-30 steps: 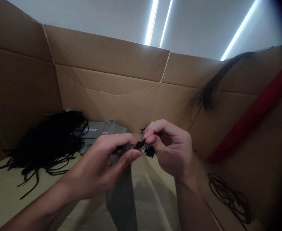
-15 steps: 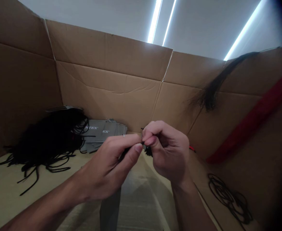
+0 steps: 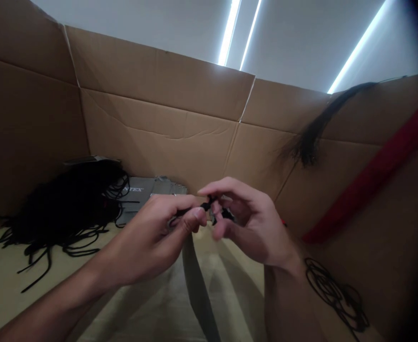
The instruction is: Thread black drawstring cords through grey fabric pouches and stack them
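My left hand (image 3: 166,232) is closed, thumb against fingers, on a black cord (image 3: 206,206) whose short knotted-looking end pokes out past the thumb tip. Below that hand hangs a grey fabric piece (image 3: 196,289), seen nearly edge-on; its top is hidden behind my fingers. Close at the cord's end, my right hand (image 3: 246,221) has its thumb and fingers apart, with the index finger arched above the cord and another fingertip beside it. Whether that fingertip touches the cord I cannot tell. Behind the right fingers shows a small black bunch (image 3: 227,216).
On the left of the yellowish table (image 3: 130,313) lies a heap of black cords (image 3: 69,209). Grey printed pouches (image 3: 137,187) are stacked behind my left hand. Cardboard walls (image 3: 166,104) stand around. A red strip (image 3: 369,175), hanging black strands (image 3: 310,137) and coiled cord (image 3: 333,294) are at right.
My right thumb and fingers have parted from their pinch at the cord's end. The left hand stays closed on the cord, and the grey piece below has swung to the right.
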The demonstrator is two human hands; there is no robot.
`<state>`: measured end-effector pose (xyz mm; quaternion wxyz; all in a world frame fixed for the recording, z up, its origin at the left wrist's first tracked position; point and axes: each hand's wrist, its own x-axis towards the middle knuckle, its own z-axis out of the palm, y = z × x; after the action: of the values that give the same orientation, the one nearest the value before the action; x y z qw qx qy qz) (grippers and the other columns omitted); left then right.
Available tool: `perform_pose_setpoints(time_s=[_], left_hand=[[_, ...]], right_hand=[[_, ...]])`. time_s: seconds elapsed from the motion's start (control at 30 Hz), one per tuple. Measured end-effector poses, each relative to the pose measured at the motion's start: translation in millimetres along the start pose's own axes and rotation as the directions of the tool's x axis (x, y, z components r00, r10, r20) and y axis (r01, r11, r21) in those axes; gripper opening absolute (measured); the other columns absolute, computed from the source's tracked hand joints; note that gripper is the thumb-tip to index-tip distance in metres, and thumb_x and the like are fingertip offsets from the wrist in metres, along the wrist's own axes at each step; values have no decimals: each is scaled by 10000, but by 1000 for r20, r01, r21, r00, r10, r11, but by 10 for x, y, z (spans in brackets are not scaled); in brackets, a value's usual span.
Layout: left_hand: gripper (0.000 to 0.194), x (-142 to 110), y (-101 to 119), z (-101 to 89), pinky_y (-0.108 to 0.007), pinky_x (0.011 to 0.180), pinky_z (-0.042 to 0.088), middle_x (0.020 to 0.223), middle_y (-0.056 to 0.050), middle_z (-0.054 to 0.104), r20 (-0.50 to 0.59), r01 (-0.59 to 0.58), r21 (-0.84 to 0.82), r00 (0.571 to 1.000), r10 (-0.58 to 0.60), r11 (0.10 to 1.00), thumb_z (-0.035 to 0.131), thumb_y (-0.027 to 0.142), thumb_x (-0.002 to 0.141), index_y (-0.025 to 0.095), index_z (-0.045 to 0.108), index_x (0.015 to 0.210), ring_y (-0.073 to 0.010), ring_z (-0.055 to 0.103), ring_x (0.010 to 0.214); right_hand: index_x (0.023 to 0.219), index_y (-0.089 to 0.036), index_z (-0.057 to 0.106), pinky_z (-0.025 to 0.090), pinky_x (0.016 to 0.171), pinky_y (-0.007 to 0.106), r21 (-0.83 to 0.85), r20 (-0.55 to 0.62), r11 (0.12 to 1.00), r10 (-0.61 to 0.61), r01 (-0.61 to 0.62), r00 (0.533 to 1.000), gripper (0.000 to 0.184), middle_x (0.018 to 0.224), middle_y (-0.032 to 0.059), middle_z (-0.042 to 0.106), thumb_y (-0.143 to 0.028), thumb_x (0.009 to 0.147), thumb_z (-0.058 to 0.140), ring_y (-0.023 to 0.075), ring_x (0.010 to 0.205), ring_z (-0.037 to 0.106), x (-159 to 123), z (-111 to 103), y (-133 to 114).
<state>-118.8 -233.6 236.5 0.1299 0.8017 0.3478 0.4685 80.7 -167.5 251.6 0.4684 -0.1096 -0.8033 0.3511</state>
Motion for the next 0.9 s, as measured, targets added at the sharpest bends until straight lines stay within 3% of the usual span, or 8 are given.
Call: perform_pose_setpoints(time_s=[0.07,0.23,0.5,0.73,0.9], left_hand=[[295,2,4,9,-249,614,397,738,22,611,3,-8,20,1000,8,1000,500,280,1095,181,670,876,-118,547,655],[302,17,20,15,-241,593,378,713,34,545,18,6,6,1000,-6,1000,489,289,1094,173,652,868,-110,481,638],[243,12,23,-7,-231,596,351,689,54,518,-21,-43,1,999,43,999,602,226,1043,176,608,806,-89,444,620],[226,-1,21,14,-233,652,366,744,52,530,1,-115,42,993,115,993,528,126,1050,179,565,834,-87,451,661],[244,-10,30,7,-216,678,387,789,44,575,117,-125,86,986,115,988,497,40,1025,177,552,830,-88,491,713]], right_hand=[[1143,-239,779,549,692,255,-9,54,1000,15,-15,998,384,953,20,696,-316,798,931,131,779,627,1,0,20],[970,-207,750,522,642,227,67,37,997,44,-47,998,127,887,-4,685,-173,879,833,109,737,646,-2,15,48],[958,-186,699,444,634,192,201,101,974,83,-102,991,170,876,-19,627,-122,865,826,80,742,552,-43,0,3],[911,-179,687,456,712,195,213,171,974,37,-74,985,301,865,-25,630,0,739,857,92,798,564,-62,-6,15],[849,-175,655,425,653,178,209,195,969,91,-132,977,333,816,-45,593,61,691,829,73,730,511,-49,2,23]])
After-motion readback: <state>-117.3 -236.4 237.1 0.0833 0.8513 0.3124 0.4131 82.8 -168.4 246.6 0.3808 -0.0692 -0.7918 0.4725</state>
